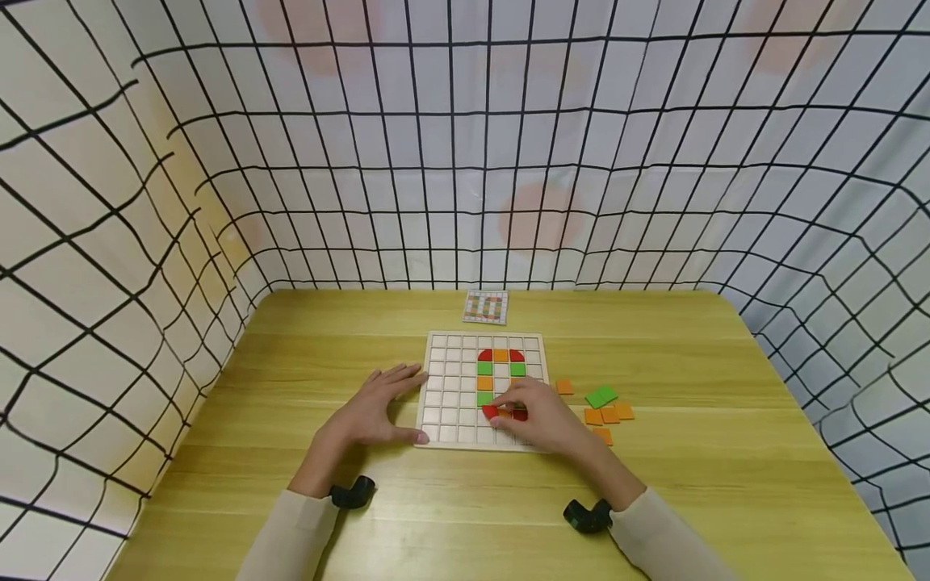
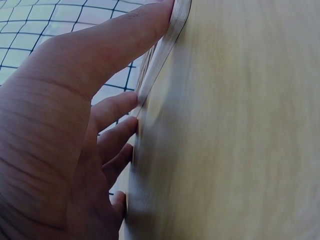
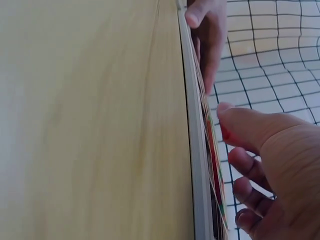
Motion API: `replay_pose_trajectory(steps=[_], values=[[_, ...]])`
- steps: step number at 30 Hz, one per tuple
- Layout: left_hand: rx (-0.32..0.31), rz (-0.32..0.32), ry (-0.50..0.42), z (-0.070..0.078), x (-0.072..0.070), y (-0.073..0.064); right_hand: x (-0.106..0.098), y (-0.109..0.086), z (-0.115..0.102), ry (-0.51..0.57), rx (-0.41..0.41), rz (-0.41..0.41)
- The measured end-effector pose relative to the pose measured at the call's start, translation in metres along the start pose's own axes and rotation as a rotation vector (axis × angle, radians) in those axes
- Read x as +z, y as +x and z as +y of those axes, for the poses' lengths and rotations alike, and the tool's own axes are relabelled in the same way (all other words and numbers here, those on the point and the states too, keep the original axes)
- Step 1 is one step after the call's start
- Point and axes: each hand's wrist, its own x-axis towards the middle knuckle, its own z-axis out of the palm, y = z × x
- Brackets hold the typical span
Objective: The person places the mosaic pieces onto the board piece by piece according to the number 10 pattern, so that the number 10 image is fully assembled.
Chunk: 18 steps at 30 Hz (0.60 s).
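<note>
A white gridded board point(image 1: 450, 407) lies on the wooden table, with red, green and orange tiles forming a ring on its right half. My right hand point(image 1: 541, 413) is over the board's lower right, its thumb and fingers pinching a red tile point(image 1: 490, 412) at the ring's lower left corner. In the right wrist view a bit of the red tile point(image 3: 226, 134) shows by the thumb. Spread along the board's left edge, my left hand point(image 1: 374, 407) touches it with thumb and fingertips. The right hand covers part of the ring's right side.
Right of the board lie loose orange tiles point(image 1: 609, 415) and a green piece point(image 1: 601, 396). A small pattern card point(image 1: 485, 307) sits behind the board. Black grid netting point(image 1: 465, 161) rises around the table's back and sides.
</note>
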Motion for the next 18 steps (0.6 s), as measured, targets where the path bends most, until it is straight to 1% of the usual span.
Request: replay_pose_trajectory(steps=[6,9,18], values=[[0.000,-0.001,-0.005,0.0005,-0.0001,0.0003,0.0062,0.0013,-0.0033,-0.028,0.023,-0.036],[0.002,0.001,-0.011,0.0014,-0.0010,-0.0002,0.0082,0.0017,-0.0024,-0.039,0.019,-0.031],[-0.010,-0.007,-0.010,0.0016,-0.0027,0.0005,0.0081,0.0040,-0.0028,0.001,0.008,-0.018]])
